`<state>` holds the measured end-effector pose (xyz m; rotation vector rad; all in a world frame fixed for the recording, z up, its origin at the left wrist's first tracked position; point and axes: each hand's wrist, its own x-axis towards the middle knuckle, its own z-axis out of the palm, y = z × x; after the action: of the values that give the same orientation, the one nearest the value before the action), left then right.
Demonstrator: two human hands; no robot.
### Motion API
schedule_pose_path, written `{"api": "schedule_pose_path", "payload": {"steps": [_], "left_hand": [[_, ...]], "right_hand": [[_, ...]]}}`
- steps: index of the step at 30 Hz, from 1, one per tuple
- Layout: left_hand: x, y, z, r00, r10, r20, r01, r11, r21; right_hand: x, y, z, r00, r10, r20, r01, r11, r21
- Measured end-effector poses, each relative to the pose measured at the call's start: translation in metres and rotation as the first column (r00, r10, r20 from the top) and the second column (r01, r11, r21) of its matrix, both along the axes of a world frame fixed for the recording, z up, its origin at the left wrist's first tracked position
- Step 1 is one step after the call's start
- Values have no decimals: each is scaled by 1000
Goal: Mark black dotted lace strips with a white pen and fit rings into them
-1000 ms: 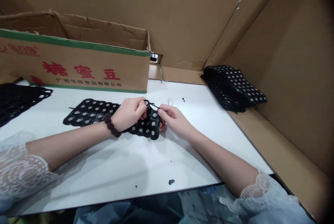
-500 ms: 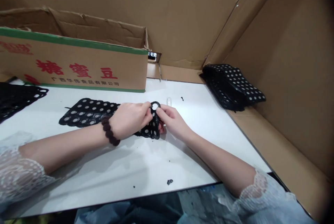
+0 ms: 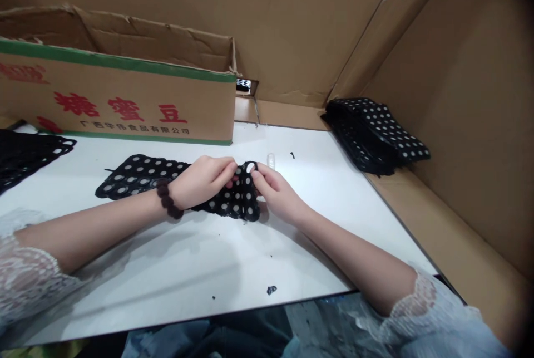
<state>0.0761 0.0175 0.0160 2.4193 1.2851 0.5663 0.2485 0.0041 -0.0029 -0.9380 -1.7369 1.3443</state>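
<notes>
A black, flexible sheet [image 3: 137, 171] with rows of pale round spots lies on the white table, its right end slightly raised. My right hand [image 3: 277, 188] pinches this end at the upper corner, the thumb beside a bright white round opening. My left hand [image 3: 202, 180], wearing a dark beaded band at the wrist, is closed above the middle of the sheet. Its thumb and forefinger are pressed together near the sheet's upper edge; what lies between them is hidden.
An open cardboard box [image 3: 146, 96] stands at the back left. Black netted material [image 3: 29, 152] lies at the left edge, and folded spotted black sheets [image 3: 375, 135] lie at the right. A small clear piece [image 3: 271, 161] and black scraps [image 3: 271, 290] are on the table [image 3: 175, 274].
My left hand has moved a little left, away from the corner opening that it was pinching. My right hand keeps its hold there, and more of the sheet's right end shows.
</notes>
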Motion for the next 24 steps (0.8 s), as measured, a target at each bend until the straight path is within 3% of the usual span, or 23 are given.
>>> {"api": "schedule_pose_path", "payload": {"steps": [6,12,14,16,18,20,22,24], "left_hand": [[3,-4,-5,995,-92,-40,94,994,53],[4,-1,-6,991,-132,24,132,991,11],[1,1,-7,995,-77,62,76,997,22],[-5,6,-7,986,61,153,-66,997,27],[-13,11,-6,923,243,297,-251,968,-11],[-20,14,-2,859,348,376,-358,933,-45],[-21,12,1,894,316,317,-339,941,19],[-15,5,3,966,212,149,-232,964,127]], "right_hand": [[-1,-2,-1,1000,24,2,-24,999,-44],[-1,1,-2,999,30,-20,-31,997,-70],[-1,2,-2,997,62,-54,-68,990,-121],[1,3,-2,997,54,-57,-62,987,-146],[4,5,-2,1000,-19,-5,18,991,-131],[7,8,-1,995,-91,48,96,989,-115],[9,10,-1,993,-97,62,106,984,-145],[10,11,0,997,-46,63,57,980,-193]]}}
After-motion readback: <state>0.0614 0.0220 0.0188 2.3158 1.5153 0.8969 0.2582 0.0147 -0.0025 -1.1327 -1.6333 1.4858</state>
